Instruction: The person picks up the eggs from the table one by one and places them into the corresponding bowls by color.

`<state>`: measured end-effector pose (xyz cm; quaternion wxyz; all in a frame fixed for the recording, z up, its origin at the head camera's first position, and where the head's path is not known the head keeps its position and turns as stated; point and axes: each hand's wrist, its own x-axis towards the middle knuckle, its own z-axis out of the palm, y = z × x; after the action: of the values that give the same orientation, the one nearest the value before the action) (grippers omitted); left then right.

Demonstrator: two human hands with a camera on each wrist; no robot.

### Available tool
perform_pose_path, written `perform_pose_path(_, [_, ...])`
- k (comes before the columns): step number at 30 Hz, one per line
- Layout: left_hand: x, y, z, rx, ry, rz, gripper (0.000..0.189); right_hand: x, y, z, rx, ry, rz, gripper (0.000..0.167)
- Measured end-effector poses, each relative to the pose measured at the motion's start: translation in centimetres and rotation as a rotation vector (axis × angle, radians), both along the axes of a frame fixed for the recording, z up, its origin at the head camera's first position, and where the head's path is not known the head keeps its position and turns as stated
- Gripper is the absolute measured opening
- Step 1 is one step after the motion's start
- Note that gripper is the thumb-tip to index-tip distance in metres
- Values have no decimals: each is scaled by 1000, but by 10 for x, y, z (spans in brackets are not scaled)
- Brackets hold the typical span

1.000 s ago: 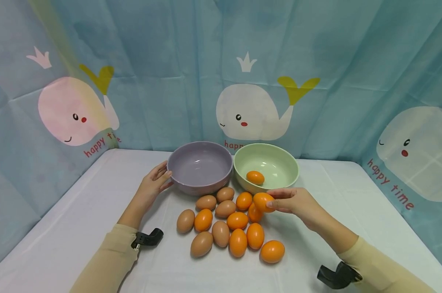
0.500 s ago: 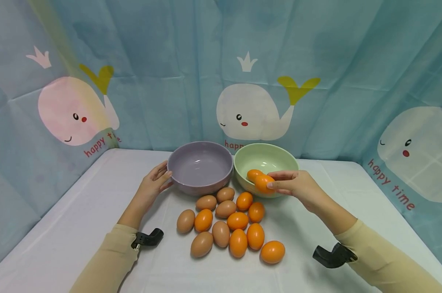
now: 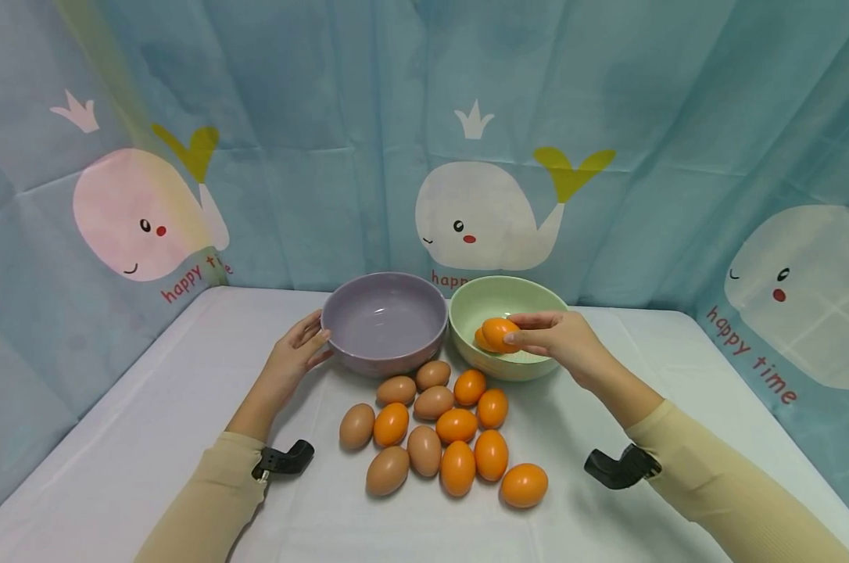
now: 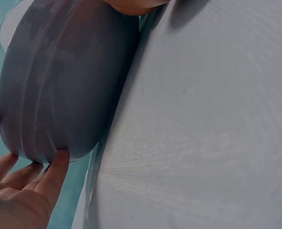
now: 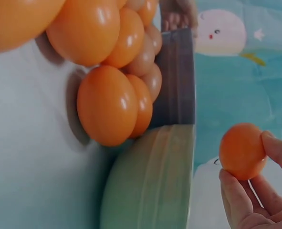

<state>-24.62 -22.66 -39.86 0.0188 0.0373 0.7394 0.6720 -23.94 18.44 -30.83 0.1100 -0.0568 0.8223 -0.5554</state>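
With right hand (image 3: 565, 342), pinching one orange egg (image 3: 502, 335) between thumb and fingertips; by the right wrist view, holding it above rim level of the green bowl (image 3: 498, 371). From the head view, overlapping a second orange egg (image 3: 479, 339) lying in that bowl; cannot tell how near to it. With left hand (image 3: 291, 344), resting thumb and extended fingertips against the outer side of the purple bowl (image 3: 382, 364), without wrapping round it.

On the white tablecloth (image 3: 150, 438), nearer than both bowls: seven orange eggs (image 3: 491, 454) and six brown eggs (image 3: 424, 451), mixed in a loose cluster.

Step in hand, as judged: setting the held egg down inside the green bowl. Notes for doing it well:
- Shift a little to the right before lowering, to avoid knocking the egg already inside.
- Lower until resting on the bowl floor; do not drop. Cannot tell whether real or imitation, so treat as breakable.
- Pinch just firmly enough to prevent slipping on the smooth, shiny shell.
- Release gently, to limit rolling down the curved wall.
- Lift out clear of the rim, without tipping the bowl.
- With left hand, press only lightly, to avoid pushing purple against green.
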Motion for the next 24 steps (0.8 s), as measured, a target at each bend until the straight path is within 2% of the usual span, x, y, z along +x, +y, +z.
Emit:
perform_pose_path(11, [-1,-1,-2,-4,2,4,72,-22,-4,-2,17,-2,-61,51])
perform_pose_path(24, [-1,-1,-3,-1,8,-3,72,-47,-3,-14,-1,-19,-133,53])
